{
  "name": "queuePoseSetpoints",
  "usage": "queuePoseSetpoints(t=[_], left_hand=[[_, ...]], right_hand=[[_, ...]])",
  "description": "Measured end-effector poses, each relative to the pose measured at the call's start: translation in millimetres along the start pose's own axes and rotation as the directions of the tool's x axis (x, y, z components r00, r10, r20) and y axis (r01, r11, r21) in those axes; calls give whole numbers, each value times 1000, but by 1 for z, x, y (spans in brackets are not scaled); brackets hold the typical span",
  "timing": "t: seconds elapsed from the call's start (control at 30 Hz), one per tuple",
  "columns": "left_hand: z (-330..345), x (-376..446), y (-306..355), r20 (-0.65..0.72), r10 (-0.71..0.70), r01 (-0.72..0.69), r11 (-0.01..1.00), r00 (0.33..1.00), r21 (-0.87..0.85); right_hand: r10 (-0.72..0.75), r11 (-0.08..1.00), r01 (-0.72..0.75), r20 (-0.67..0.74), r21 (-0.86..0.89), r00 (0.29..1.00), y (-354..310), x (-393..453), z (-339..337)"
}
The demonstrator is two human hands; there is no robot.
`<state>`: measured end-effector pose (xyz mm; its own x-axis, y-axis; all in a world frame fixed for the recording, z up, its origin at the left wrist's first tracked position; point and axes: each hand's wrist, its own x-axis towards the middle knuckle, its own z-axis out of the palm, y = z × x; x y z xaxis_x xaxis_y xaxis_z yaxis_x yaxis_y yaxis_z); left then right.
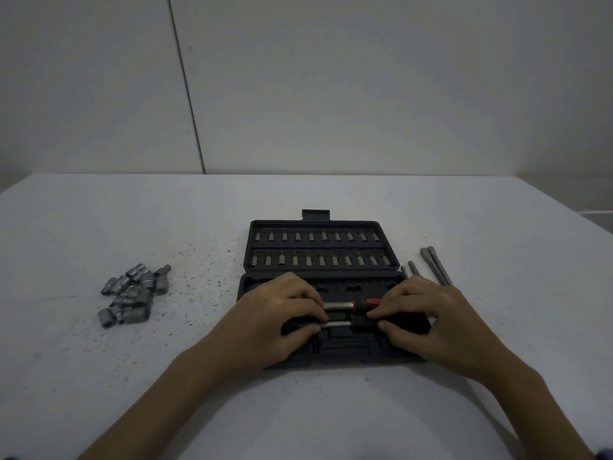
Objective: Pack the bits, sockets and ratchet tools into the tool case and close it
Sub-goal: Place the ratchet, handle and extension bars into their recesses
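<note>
A black tool case (318,224) lies open on the table, its lid half holding two rows of bits (318,249). In the near half lie two tools side by side: one with a black and red handle and steel shaft (338,305), and one with a steel shaft (336,324) just in front of it. My left hand (282,320) pinches the shaft ends on the left. My right hand (428,322) pinches the handles on the right. Much of the near tray is hidden under my hands.
A heap of several steel sockets (134,293) lies on the table to the left of the case. Several long steel extension bars (436,265) lie to its right, near my right hand. The table's right edge (577,214) runs close behind them.
</note>
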<state>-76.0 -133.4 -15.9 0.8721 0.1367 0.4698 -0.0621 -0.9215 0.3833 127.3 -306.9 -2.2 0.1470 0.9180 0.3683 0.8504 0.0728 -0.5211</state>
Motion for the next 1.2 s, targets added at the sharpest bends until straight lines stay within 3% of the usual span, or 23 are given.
queuePoseSetpoints(t=[1.2], left_hand=[[2, 9, 14, -11, -55, 56, 994, 998, 98]], right_hand=[[40, 999, -40, -19, -26, 999, -6, -4, -1]])
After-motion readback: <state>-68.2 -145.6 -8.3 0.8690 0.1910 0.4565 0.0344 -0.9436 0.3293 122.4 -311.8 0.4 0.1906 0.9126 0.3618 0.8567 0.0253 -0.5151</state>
